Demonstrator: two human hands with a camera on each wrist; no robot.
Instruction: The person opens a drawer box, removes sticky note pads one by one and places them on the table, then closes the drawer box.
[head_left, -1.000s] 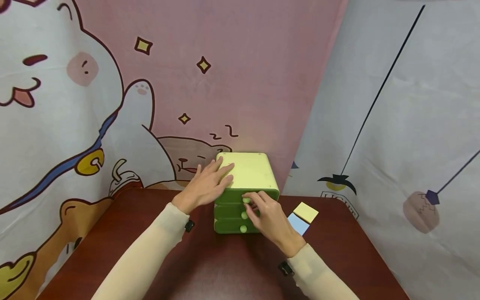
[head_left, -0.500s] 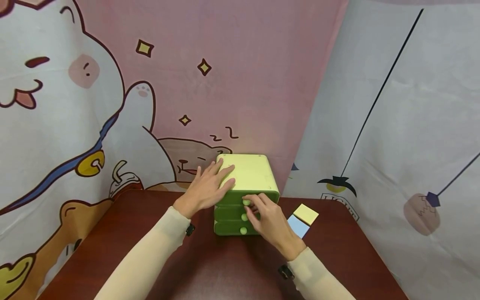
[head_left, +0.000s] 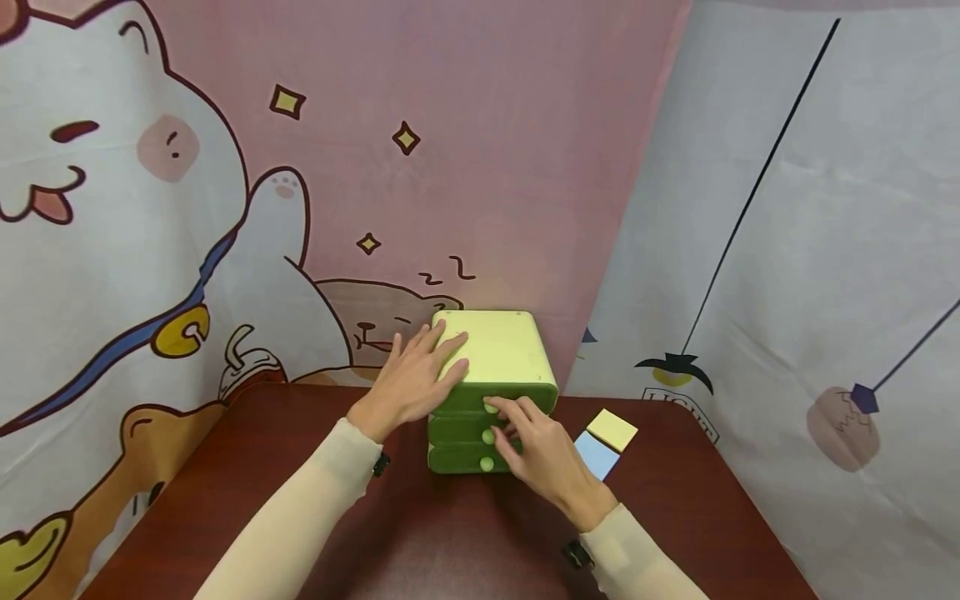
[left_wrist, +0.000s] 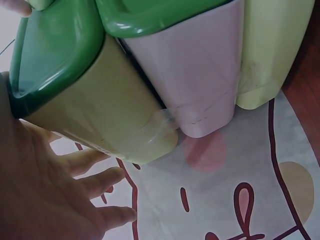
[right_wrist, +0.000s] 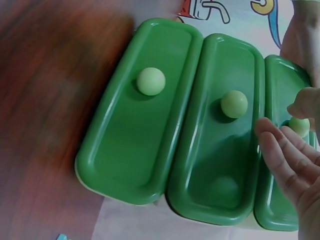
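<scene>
A small drawer cabinet with a pale yellow top and three green drawer fronts stands on the table. My left hand lies with spread fingers on its top, near the left edge; the left wrist view shows those fingers beside the upper drawer's casing. At the top drawer, my right hand has its index finger hooked over the round light-green knob, partly hiding it. The middle knob and bottom knob are untouched. All the drawer fronts look closed.
Right of the cabinet, a pale yellow square and a light blue square lie on the dark red-brown table. Behind the table hangs a printed cloth with cartoon animals.
The head view has shifted slightly, so the cabinet sits a little lower in it. Both hands stay at nearly the same places, with the right index finger now slightly farther down over the top knob.
</scene>
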